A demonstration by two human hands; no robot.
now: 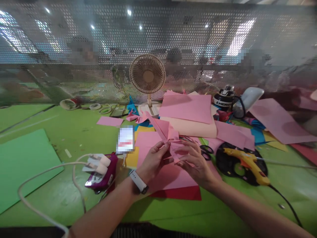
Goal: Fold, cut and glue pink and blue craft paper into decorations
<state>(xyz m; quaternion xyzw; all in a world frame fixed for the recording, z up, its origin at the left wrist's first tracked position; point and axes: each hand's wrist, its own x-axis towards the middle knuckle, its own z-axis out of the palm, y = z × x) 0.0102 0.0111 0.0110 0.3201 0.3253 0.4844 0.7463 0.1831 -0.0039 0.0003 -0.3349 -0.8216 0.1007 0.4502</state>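
Between my two hands is a piece of folded pink paper (162, 129), with a long narrow strip pointing up and to the left. My left hand (155, 160) pinches its lower left part between thumb and fingers. On the other side, my right hand (195, 162) grips the lower right edge with its fingertips, the fingers bent. Beneath the hands lie pink sheets (148, 142) and a red sheet (183, 193). Black-handled scissors (206, 152) rest just right of my right hand. A lit phone (125, 139) lies left of the folded paper.
A small fan (148, 74) stands at the back before a perforated metal screen (104, 72). To the right, a yellow glue gun (247, 163) lies on a black disc. A white cable with plugs (97, 164) and a green sheet (27, 165) are at left.
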